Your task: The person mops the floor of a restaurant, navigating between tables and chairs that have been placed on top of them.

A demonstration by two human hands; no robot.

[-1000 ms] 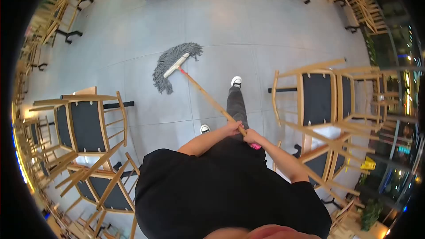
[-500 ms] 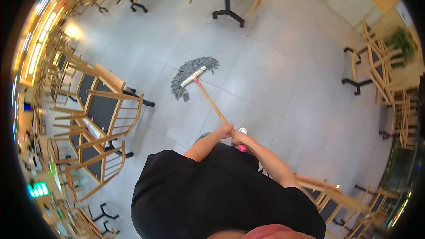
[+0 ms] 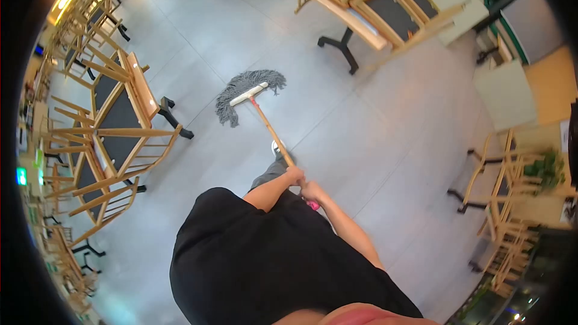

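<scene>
A mop [image 3: 269,123] with a wooden handle slants away from my body. Its grey yarn head [image 3: 241,85] lies spread on the floor, clamped under a white bar. My left hand [image 3: 294,176] is closed around the handle on its lower stretch. Closer to my body, my right hand [image 3: 311,191] is wrapped round the upper end, just above a pink end cap [image 3: 313,204] that sticks out below it. My forward shoe [image 3: 278,147] stands right beside the handle.
Grey tiled floor [image 3: 391,144] surrounds the mop. At left, chairs are stacked upside down on a table [image 3: 123,108] with black feet. Another such table [image 3: 367,12] stands ahead to the right. More chairs [image 3: 506,192] and a green plant [image 3: 545,170] line the right side.
The view has turned and moved forward, with the tables shifting in it. Both hands keep hold of the mop. A foot has stepped forward beside the handle.
</scene>
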